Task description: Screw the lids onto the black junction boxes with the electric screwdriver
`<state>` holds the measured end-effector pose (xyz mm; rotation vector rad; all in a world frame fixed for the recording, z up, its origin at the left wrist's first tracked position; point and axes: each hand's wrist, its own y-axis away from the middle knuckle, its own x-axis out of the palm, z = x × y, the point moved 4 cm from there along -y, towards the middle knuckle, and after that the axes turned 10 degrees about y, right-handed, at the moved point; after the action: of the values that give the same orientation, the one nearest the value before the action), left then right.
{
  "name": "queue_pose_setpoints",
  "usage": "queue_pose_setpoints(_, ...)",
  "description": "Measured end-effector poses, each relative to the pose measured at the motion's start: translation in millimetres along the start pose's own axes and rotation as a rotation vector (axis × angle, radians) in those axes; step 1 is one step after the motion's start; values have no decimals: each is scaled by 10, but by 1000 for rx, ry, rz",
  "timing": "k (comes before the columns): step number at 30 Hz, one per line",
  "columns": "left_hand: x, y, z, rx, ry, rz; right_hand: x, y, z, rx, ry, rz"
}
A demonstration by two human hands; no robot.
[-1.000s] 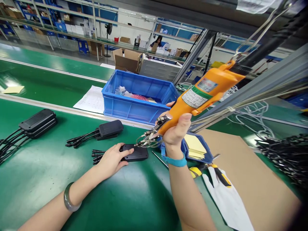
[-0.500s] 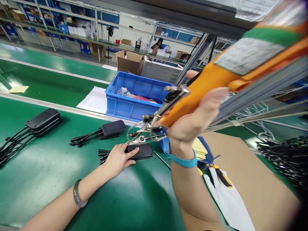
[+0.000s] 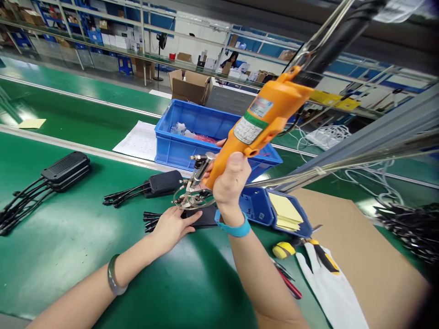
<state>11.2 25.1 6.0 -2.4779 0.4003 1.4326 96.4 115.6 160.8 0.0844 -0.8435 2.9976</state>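
My right hand [image 3: 233,180] is closed around an orange electric screwdriver [image 3: 252,123], tilted with its tip end down to the left. Metal fittings and thin looped tubing at the tip sit just above a black cabled plastic box [image 3: 207,217]; whether the bit touches it is hidden. My left hand [image 3: 173,226] steadies that box at its left end, one finger laid across the top and the thumb along the near side. Short cables with plugs [image 3: 151,221] stick out left of it. Behind lies a similar black box [image 3: 166,183], and farther left a stack of them [image 3: 66,171].
A blue crate [image 3: 181,148] with plastic bags stands behind. To the right are a blue bin [image 3: 255,208], yellow paper slips [image 3: 284,210], a yellow tape measure [image 3: 284,250], red-handled pliers [image 3: 291,285], a white glove [image 3: 332,288], cardboard [image 3: 363,242] and bundled black cables [image 3: 411,224].
My right hand has brought the screwdriver left and down toward the box, uncovering the blue bin and tools on the right. My left hand stays on the box.
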Motion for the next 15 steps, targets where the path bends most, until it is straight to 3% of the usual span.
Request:
queue_pose_setpoints(6,-11,-8,-11,5,20,-12,89,39,-27,13,-16,29)
queue_pose_setpoints(10,13,-5,7,-13,39,12,28,110,12,-68,-51,24)
queue_pose_setpoints(15,-44,18,-7,64,108,-20,-213,46,433,-171,-33,-138)
